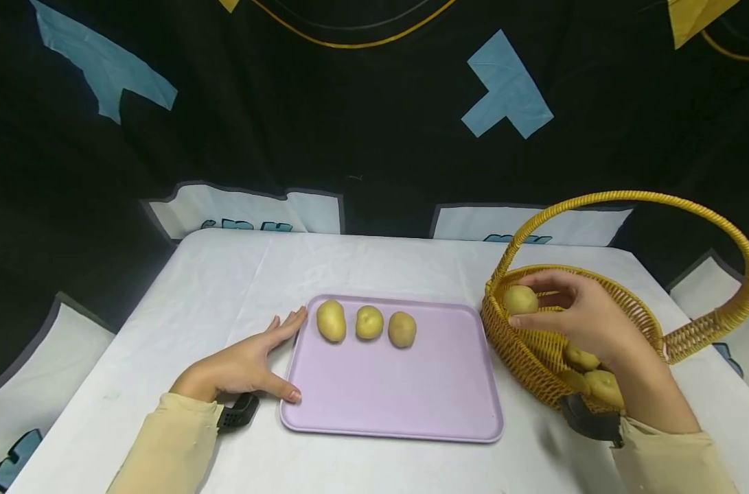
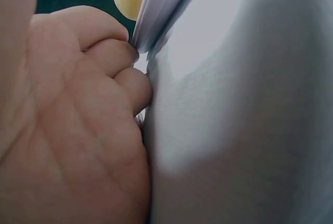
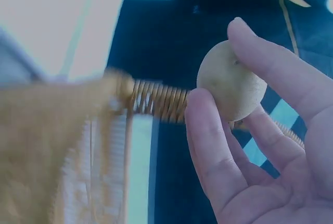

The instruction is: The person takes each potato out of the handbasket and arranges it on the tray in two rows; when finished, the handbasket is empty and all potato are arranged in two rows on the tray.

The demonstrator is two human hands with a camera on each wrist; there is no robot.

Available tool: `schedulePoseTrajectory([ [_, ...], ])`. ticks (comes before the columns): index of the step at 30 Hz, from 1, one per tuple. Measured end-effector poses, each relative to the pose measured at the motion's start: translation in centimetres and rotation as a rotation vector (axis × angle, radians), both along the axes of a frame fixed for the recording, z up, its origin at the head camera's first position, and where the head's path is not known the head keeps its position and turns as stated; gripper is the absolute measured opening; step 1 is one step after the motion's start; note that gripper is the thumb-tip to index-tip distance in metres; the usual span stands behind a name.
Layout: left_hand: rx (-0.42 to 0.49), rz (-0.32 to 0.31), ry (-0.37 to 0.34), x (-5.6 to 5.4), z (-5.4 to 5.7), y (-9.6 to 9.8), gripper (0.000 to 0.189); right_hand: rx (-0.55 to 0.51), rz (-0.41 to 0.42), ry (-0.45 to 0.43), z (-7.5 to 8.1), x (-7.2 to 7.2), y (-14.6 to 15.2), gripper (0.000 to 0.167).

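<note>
My right hand [image 1: 587, 312] pinches a round potato [image 1: 520, 300] between thumb and fingers, above the opening of a yellow wicker basket [image 1: 516, 350]. The right wrist view shows this potato [image 3: 229, 81] held off the weave, thumb on one side and fingers on the other. On the lilac tray [image 1: 393, 391], three potatoes lie in a row near the far edge: an oblong one [image 1: 331, 320], a small one [image 1: 369, 322] and a browner one [image 1: 401, 329]. My left hand [image 1: 244, 363] rests at the tray's left edge, thumb and fingertips touching the rim, fingers spread.
Several more potatoes [image 1: 603, 387] lie in the basket's near part. Its tall handle [image 1: 634, 197] arches over the opening and leans right. Basket and tray stand close together on a white-covered table [image 1: 226, 302]. A black patterned cloth [image 1: 349, 137] hangs behind.
</note>
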State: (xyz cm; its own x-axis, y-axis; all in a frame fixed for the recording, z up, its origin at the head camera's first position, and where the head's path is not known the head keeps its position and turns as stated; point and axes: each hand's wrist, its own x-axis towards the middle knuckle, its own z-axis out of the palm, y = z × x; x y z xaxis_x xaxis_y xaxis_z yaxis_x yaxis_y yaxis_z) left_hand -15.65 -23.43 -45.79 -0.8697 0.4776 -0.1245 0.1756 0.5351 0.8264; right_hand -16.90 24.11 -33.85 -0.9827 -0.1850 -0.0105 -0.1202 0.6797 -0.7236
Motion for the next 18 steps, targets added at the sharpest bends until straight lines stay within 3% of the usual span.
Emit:
schedulePoseTrajectory([
  [5,-0.004,0.01,-0.014,0.2,0.1,0.0,0.131,-0.201,0.041,0.024,-1.0,0.8,-2.5,0.054],
  [9,-0.002,0.013,-0.005,0.2,0.1,-0.1,0.132,-0.304,0.082,0.02,-2.1,0.6,-4.7,0.052],
  [18,-0.012,0.0,-0.001,-0.1,0.0,0.0,0.131,-0.216,0.077,-0.027,-5.5,-0.4,-7.4,0.053],
])
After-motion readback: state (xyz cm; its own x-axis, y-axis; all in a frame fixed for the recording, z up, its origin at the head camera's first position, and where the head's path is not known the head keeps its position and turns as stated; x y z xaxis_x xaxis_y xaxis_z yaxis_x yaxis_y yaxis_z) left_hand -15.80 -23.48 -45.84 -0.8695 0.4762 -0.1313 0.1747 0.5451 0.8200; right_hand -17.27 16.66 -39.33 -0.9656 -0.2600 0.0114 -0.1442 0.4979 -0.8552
